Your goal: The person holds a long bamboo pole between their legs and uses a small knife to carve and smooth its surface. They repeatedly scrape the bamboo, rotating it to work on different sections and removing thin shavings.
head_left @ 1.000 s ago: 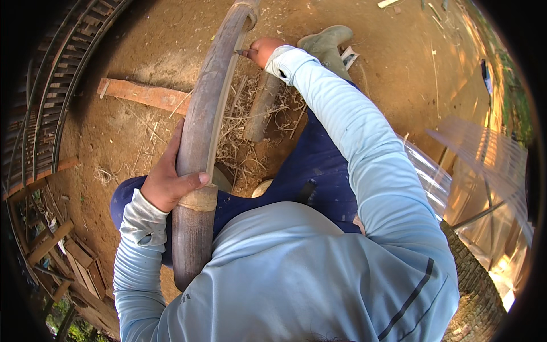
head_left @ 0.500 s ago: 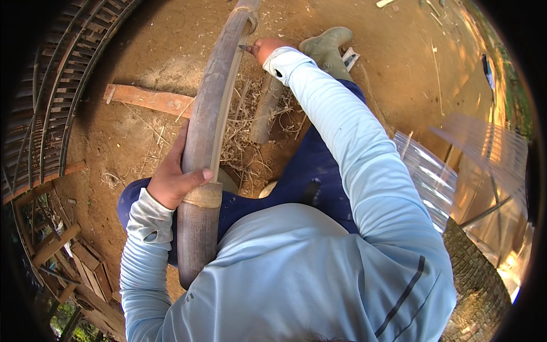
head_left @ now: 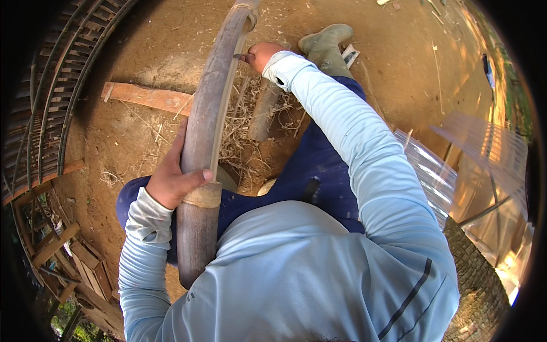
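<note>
A thick brown bamboo pole (head_left: 206,117) slants from beside my body to the top of the view, a pale cut edge running down its right side. My left hand (head_left: 171,181) is closed round the pole, just beyond the lower node, thumb across the top and fingers along the left side. Farther out, my right hand (head_left: 265,56) is closed on a knife (head_left: 244,57). Its short dark blade points left and meets the pole's cut edge. The handle is hidden inside the fist.
Curled shavings (head_left: 242,145) and a short bamboo piece (head_left: 264,111) lie on the dirt under the pole. An orange-brown plank (head_left: 149,96) is at its left. My boot (head_left: 327,48) stands beyond the right hand. Clear corrugated sheets (head_left: 427,171) and a rough log (head_left: 476,271) are at the right.
My right hand and the knife have moved a short way toward me along the pole's cut edge. The left hand keeps its hold in nearly the same place.
</note>
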Demonstrator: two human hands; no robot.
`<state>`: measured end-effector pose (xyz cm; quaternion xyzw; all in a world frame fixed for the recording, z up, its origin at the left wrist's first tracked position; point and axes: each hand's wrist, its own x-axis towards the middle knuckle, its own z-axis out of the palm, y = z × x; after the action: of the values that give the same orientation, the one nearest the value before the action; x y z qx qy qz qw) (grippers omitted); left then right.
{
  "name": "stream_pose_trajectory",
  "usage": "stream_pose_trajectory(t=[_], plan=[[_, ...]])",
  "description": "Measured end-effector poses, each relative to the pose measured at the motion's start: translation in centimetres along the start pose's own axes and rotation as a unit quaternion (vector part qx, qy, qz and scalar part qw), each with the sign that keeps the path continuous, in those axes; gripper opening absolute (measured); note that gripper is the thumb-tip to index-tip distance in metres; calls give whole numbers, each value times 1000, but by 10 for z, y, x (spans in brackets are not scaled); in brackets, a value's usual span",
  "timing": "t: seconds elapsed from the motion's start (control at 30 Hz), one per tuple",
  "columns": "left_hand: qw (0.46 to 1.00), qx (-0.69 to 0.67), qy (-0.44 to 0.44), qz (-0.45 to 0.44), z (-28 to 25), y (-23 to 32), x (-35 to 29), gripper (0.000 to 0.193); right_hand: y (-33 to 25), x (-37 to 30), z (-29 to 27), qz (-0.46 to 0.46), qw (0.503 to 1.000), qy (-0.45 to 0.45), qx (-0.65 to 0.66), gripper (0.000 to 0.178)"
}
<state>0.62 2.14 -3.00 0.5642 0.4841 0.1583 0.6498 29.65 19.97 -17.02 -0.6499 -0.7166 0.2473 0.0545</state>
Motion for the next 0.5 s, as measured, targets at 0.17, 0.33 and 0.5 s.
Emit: stream_pose_trajectory(t=[0.17, 0.33, 0.5], plan=[[1000, 3, 0, 12, -2, -4, 1, 116, -4, -6, -5, -16, 1000, -5, 2, 48], [1000, -17, 2, 8, 0, -5, 1, 117, -10, -16, -5, -6, 999, -35, 2, 48], [1000, -12, 0, 14, 0, -6, 2, 115, -14, -28, -8, -25, 998, -64, 11, 48]])
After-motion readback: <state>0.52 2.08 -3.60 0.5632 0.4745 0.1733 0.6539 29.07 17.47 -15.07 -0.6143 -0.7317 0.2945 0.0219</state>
